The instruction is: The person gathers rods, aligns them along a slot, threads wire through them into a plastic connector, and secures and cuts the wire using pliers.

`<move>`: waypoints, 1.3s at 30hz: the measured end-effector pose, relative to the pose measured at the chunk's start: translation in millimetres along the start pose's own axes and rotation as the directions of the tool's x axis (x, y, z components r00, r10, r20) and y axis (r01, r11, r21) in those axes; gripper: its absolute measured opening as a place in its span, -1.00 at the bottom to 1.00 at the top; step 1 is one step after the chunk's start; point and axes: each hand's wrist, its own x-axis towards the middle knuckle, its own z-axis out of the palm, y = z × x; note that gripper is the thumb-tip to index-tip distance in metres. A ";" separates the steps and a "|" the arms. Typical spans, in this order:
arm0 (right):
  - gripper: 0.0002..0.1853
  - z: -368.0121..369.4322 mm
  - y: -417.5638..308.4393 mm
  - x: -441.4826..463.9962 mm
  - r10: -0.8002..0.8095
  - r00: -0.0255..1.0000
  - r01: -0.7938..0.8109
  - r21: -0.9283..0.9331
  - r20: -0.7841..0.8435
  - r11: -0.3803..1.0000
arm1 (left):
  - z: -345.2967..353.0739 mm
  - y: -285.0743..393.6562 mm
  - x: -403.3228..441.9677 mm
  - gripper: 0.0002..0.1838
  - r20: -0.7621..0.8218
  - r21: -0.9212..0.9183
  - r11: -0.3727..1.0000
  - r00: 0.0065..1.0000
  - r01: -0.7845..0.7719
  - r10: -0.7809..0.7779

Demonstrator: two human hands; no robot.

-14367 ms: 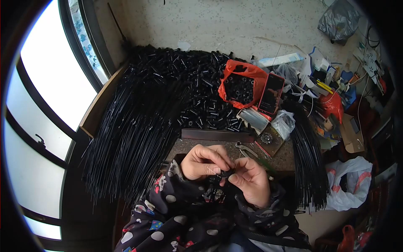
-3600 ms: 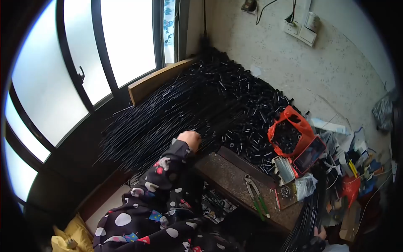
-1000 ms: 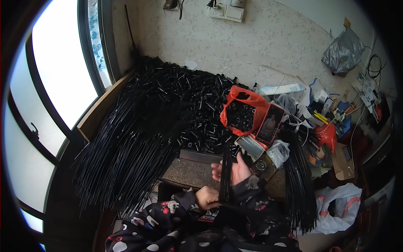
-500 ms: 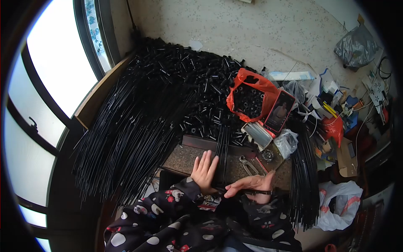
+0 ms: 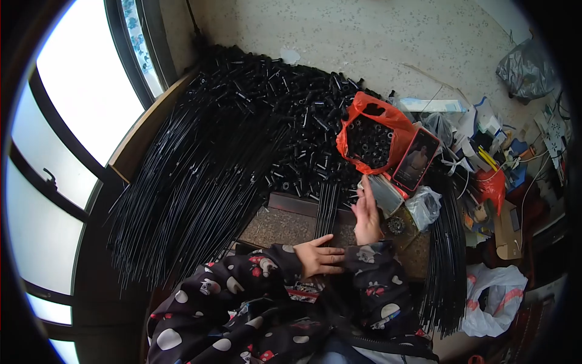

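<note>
Lays the left hand (image 5: 319,257) palm down, fingers a little apart, across the near end of a small bundle of black rods (image 5: 328,209); cannot tell whether gripping them. Holds the right hand (image 5: 367,219) raised just right of the bundle, fingers straight and close together, near a clear-topped box (image 5: 387,197). Has the bundle on the worktop (image 5: 279,228), crossing a dark bar (image 5: 290,204) toward heaped short black pieces (image 5: 306,112). Has a large rod sheaf (image 5: 188,203) leftward, a red bag (image 5: 402,134) and phone (image 5: 416,159) beyond the right hand.
</note>
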 end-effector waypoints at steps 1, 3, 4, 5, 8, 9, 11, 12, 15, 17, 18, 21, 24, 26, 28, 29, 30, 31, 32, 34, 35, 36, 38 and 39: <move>-0.37 -12.1 6.9 -1.7 0.200 0.980 -0.200 0.007 0.006 0.980 | 3.1 -0.6 -2.0 -0.61 -0.002 -0.006 1.000 1.000 0.005 -0.005; -0.35 -33.5 19.2 -6.0 0.555 0.832 -0.555 0.020 0.016 0.832 | 11.7 -7.8 -3.3 -0.63 -0.025 -0.063 0.998 0.999 -0.029 0.027; -0.35 -35.3 24.6 -13.4 0.551 0.835 -0.551 0.019 0.011 0.835 | 15.6 -10.9 -2.9 -0.64 -0.036 -0.089 0.995 0.998 -0.051 0.048; -0.34 -34.7 29.7 -23.7 0.590 0.802 -0.591 -0.021 0.091 0.807 | 17.4 -11.6 -2.1 -0.64 -0.036 -0.087 0.994 0.998 -0.060 0.057; -0.33 -30.0 0.0 -41.6 0.217 0.918 -0.190 -0.112 0.332 0.975 | 18.1 -13.3 -3.0 -0.59 -0.131 -0.345 0.938 0.991 -0.037 -0.010; -0.40 -24.9 -24.4 -48.1 0.099 0.798 -0.312 0.267 0.594 0.912 | 18.4 -15.0 -3.9 -0.59 -0.127 -0.333 0.941 0.992 -0.052 0.010; -0.47 -22.8 -51.3 -55.7 -0.146 0.656 -0.466 0.549 0.741 0.694 | 21.1 -16.9 -7.7 -0.58 -0.145 -0.389 0.921 0.989 -0.024 -0.035; -0.55 -25.2 -55.6 -59.2 0.014 0.673 -0.385 0.334 0.739 0.860 | 17.4 -16.7 -6.3 -0.58 -0.150 -0.419 0.908 0.987 -0.012 -0.057; -0.66 -28.0 -70.0 -70.2 0.300 0.764 -0.235 -0.187 0.571 0.954 | 7.8 -9.0 -1.0 -0.57 -0.087 -0.571 0.809 0.969 0.141 -0.231; -0.70 -19.8 -82.4 -75.7 0.042 0.844 0.023 -0.115 0.535 0.993 | 10.2 -7.8 -0.6 -0.57 -0.045 -0.636 0.739 0.947 0.219 -0.319; -0.71 -17.8 -86.3 -76.8 -0.091 0.855 0.154 -0.084 0.511 0.984 | 19.1 -14.4 -4.2 -0.57 -0.089 -0.589 0.798 0.971 0.129 -0.223; -0.73 -25.3 -95.2 -73.5 -0.124 0.798 0.227 -0.104 0.589 0.968 | 36.9 -31.0 -14.2 -0.57 -0.148 -0.482 0.874 0.989 -0.057 -0.017; -0.73 -25.4 -99.0 -76.6 -0.143 0.787 0.266 -0.122 0.600 0.956 | 38.2 -41.2 -13.8 -0.58 -0.150 -0.425 0.888 0.981 -0.174 0.121; -0.72 -22.8 -100.5 -76.4 -0.156 0.820 0.270 -0.132 0.550 0.954 | 18.8 -19.9 -8.3 -0.59 -0.180 -0.524 0.848 0.984 -0.080 -0.019; -0.70 -24.5 -98.9 -74.2 -0.143 0.828 0.266 -0.155 0.542 0.952 | 2.0 4.4 -5.7 -0.61 -0.187 -0.718 0.690 0.930 0.092 -0.318; -0.69 -26.1 -97.6 -72.6 -0.125 0.835 0.257 -0.180 0.535 0.949 | 4.8 3.9 -7.0 -0.61 -0.185 -0.718 0.690 0.930 0.092 -0.317; -0.67 -26.2 -98.5 -70.9 -0.107 0.842 0.249 -0.205 0.528 0.947 | 5.3 3.1 -6.1 -0.61 -0.186 -0.753 0.654 0.930 0.073 -0.317; -0.67 -25.5 -102.6 -69.4 -0.107 0.843 0.249 -0.205 0.528 0.947 | 5.1 1.5 -4.9 -0.61 -0.187 -0.786 0.616 0.930 0.053 -0.317; -0.65 -25.4 -108.1 -68.6 -0.083 0.811 0.199 -0.140 0.578 0.970 | 4.9 0.1 -4.5 -0.61 -0.187 -0.816 0.577 0.930 0.033 -0.317; -0.59 -23.9 -118.4 -65.2 -0.047 0.735 0.080 -0.018 0.676 0.997 | 1.1 -4.4 -9.0 -0.62 -0.082 -0.801 0.588 0.954 0.109 -0.289; -0.59 -24.9 -115.3 -61.2 -0.045 0.735 0.078 -0.019 0.676 0.997 | -12.7 -3.2 -5.5 -0.62 0.022 -0.777 0.603 0.966 0.179 -0.259; -0.57 -27.1 -108.7 -55.4 -0.123 0.681 0.236 -0.057 0.722 0.970 | -26.5 -1.7 0.0 -0.63 0.127 -0.745 0.620 0.965 0.245 -0.228; -0.50 -30.5 -98.9 -43.5 -0.242 0.533 0.532 -0.100 0.811 0.841 | -66.5 15.7 20.3 -0.65 0.012 -0.747 0.647 0.975 0.157 -0.222; -0.50 -29.2 -102.4 -36.8 -0.241 0.536 0.530 -0.100 0.809 0.842 | -87.7 27.5 30.5 -0.67 -0.103 -0.738 0.672 0.971 0.070 -0.215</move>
